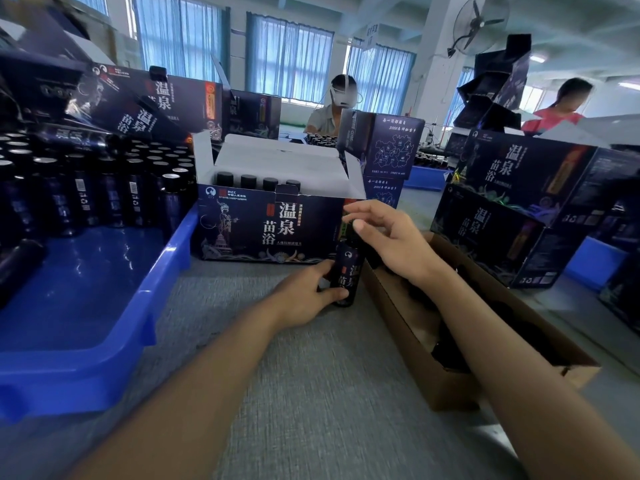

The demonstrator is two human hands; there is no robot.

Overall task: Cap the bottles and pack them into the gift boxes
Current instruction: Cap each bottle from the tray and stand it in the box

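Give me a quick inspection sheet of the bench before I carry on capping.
Surface: grey table.
Job's things: bottle upright; open gift box showing four capped bottles; blue tray of uncapped bottles, left; cardboard box, right, contents dark, unclear.
Clutter: stacked gift boxes both sides.
Grips: left grip holds the bottle's body; right grip pinches its top.
Cables: nothing seen.
Surroundings: two people, wall fan, curtained windows.
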